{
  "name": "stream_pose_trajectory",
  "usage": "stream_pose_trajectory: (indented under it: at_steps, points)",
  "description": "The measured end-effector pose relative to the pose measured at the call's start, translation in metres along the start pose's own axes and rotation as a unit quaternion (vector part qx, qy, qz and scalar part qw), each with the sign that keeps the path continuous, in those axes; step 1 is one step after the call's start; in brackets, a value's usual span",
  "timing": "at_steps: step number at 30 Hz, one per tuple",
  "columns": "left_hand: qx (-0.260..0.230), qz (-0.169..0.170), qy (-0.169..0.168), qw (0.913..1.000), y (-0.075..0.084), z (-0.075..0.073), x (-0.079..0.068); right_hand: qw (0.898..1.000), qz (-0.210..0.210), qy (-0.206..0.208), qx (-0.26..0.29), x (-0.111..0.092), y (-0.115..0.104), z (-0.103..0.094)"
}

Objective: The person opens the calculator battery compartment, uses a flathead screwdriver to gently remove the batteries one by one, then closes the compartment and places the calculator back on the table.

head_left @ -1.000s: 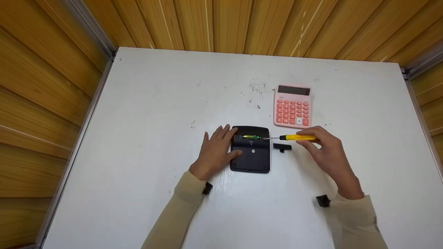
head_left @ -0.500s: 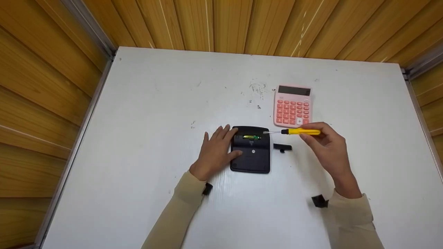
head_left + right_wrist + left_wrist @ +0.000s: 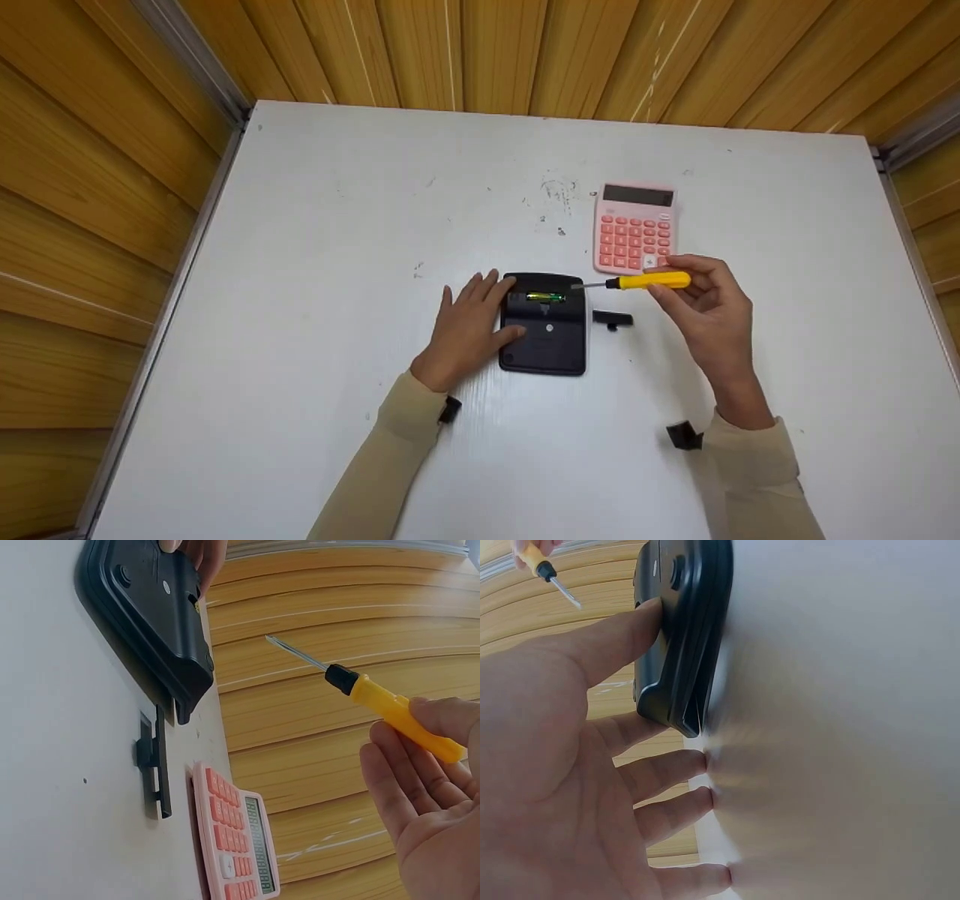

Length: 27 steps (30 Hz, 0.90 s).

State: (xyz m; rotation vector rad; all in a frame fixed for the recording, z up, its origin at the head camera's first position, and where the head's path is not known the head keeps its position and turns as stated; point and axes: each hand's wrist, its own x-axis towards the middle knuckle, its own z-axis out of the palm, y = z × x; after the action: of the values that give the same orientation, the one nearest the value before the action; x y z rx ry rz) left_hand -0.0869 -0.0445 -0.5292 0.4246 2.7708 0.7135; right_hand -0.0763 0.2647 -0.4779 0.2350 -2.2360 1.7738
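A calculator (image 3: 544, 349) lies face down on the white table, its black back upward. A green-yellow battery (image 3: 545, 297) sits in its uncovered compartment. Along its left edge rests my left hand (image 3: 469, 326), thumb on the back and index finger at the upper corner. The other fingers are spread straight and touch the table in the left wrist view. My right hand (image 3: 709, 315) holds a screwdriver (image 3: 397, 709) by its yellow handle between thumb and fingers. The metal shaft points left, its tip in the air above the calculator's upper right part.
A small black battery cover (image 3: 161, 765) lies just right of the calculator. Behind it, a pink calculator (image 3: 636, 225) lies face up, close to my right fingertips in the head view. Wood-panelled walls (image 3: 495, 56) border the table (image 3: 337, 225).
My right hand has lifted the screwdriver from beside the battery and shifted away from me. The tip now hovers higher over the calculator's back. My left hand has stayed put.
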Motion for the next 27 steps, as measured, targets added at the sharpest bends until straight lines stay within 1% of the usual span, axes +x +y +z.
stream_pose_trajectory:
  at_steps: [4,8,15,21,27]
  points:
    - [-0.004,0.000,0.001,1.0000,0.000,0.000,0.000,0.999,0.018,0.030,0.024,0.000,0.000,0.004]
    - [-0.008,0.001,0.001,1.0000,0.000,0.000,0.000,0.999,0.005,0.039,0.028,0.000,0.001,0.007]
    - [-0.005,-0.001,0.000,1.0000,0.000,0.000,0.000,0.997,-0.069,0.012,-0.016,0.002,0.000,0.015]
    - [0.001,-0.001,-0.005,1.0000,-0.001,0.000,0.001,0.996,-0.090,-0.013,-0.011,0.004,0.000,0.027]
    - [0.004,0.000,-0.004,1.0000,0.000,0.001,0.000,0.993,-0.110,-0.039,-0.032,0.004,0.004,0.038]
